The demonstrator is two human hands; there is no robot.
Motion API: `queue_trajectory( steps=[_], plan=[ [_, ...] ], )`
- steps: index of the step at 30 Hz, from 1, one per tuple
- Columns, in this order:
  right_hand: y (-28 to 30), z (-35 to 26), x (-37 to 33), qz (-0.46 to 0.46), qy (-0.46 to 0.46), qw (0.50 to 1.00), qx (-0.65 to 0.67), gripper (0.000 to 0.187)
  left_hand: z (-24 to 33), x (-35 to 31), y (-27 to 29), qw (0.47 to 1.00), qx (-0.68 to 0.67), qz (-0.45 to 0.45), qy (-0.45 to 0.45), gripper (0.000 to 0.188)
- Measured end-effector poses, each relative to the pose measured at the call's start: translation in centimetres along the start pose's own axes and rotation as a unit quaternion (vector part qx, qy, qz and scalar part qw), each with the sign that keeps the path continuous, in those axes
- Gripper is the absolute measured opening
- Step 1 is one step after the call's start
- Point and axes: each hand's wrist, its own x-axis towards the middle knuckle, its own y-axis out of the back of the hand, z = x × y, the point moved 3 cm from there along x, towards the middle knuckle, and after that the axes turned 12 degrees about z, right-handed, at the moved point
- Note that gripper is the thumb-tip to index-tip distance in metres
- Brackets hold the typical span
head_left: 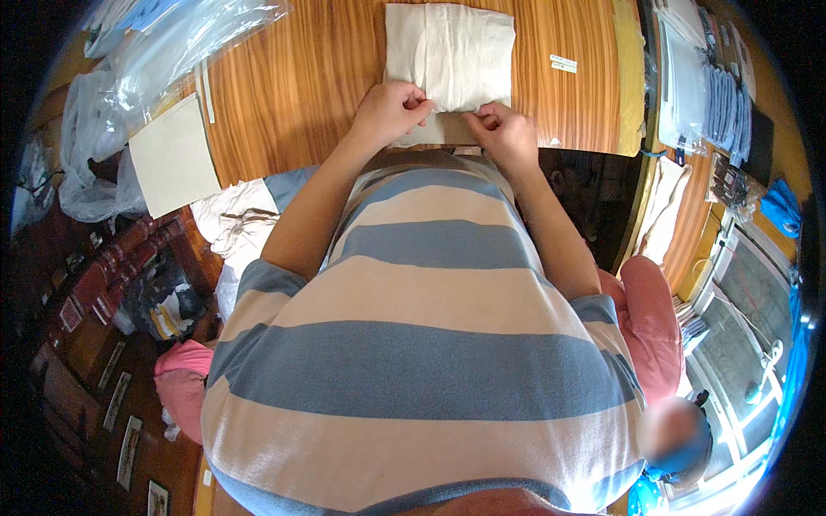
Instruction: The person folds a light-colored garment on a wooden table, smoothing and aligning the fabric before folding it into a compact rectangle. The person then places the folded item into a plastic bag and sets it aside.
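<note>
Cloth (456,56), cream, folded: lying on the worktop (297,86), near edge. Left hand (391,112), right hand (509,134): I am holding them apart, each pinching the cloth's near side, apparently keeping it straight.

Glare Right, Gloom Left!

And the table (292,103) is basking in it, wood grain warm and clear! The pale cloth (469,52) on it shines nearly white, while left hand (391,112) and right hand (508,133) show crisp, no smear. Here's the dazzle: right of and below the table, the window (748,292) flares white, fringed blue! Left of the table, plastic bags (90,129) throw glints; below them, everything sinks into murk. Deep shadow under the table's right half! Fisheye bends its edges, corners go black, and a person's head (675,439), below right, is a soft blur.
</note>
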Motion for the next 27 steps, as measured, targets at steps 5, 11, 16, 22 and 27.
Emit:
queue_trajectory(
  steps=[5, 11, 16, 22, 27],
  plan=[
    [-0.6, 1.4, 0.3, 0.027, 0.066, 0.997, -0.010, 0.022, -0.9, 0.2, -0.3, 1.000, 0.017, 0.014, -0.004, 0.026],
    [3.1, 2.7, -0.2, 0.101, 0.095, 0.990, -0.001, 0.021, -0.3, -0.8, 3.4, 0.991, 0.051, 0.106, -0.056, 0.027],
    [2.7, 4.3, 1.2, -0.079, -0.148, 0.946, 0.276, 0.020, -1.8, -1.6, 4.8, 0.991, 0.056, 0.116, -0.044, 0.032],
    [3.1, 5.9, 2.3, -0.161, -0.107, 0.942, 0.276, 0.017, -1.0, -2.3, 3.5, 0.988, -0.066, 0.029, 0.140, 0.026],
    [4.2, 4.7, 2.8, -0.210, -0.076, 0.966, 0.132, 0.028, -3.1, -3.7, 1.9, 0.992, -0.064, 0.013, 0.105, 0.027]
  ],
)
